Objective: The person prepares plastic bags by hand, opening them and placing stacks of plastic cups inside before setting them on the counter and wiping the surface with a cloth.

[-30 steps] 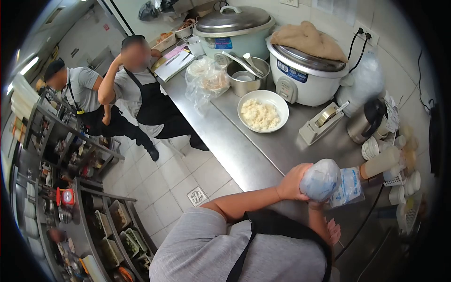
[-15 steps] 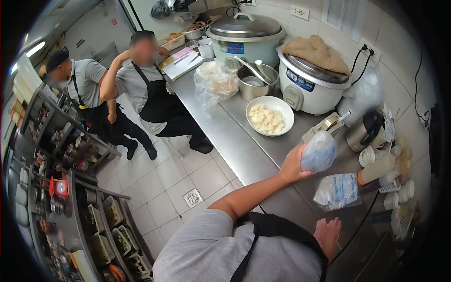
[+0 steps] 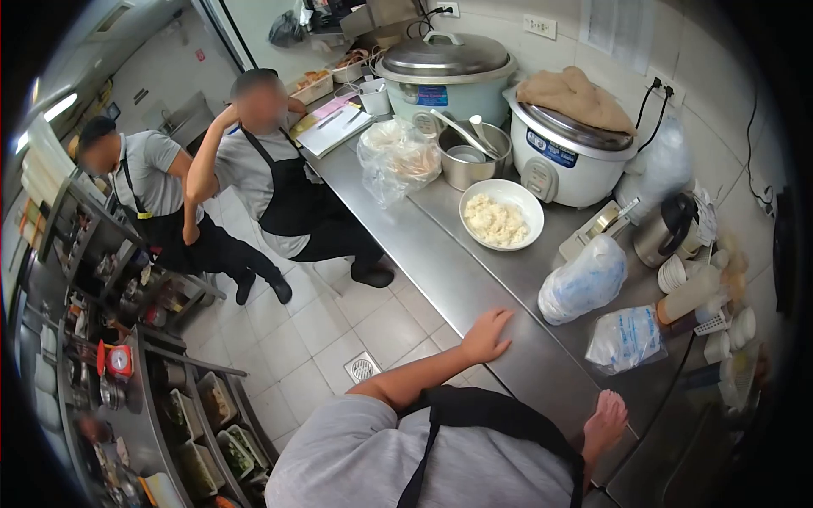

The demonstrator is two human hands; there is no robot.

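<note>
Now the left hand lies flat and released on the near edge of the steel bench. Right hand rests open, holding nothing. Farther right, the filled clear plastic bag lies free, just beside a flatter printed bag.

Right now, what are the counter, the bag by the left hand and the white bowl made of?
Grey counter: likely stainless steel, brushed, dull reflections. Bluish bulging bag: thin plastic film, translucent, wrinkled. Round white bowl holding rice: glossy, ceramic or melamine, can't tell.

Bluish, bulging plastic bag lies tilted on the steel counter; unheld; just beside a flatter bag.
</note>
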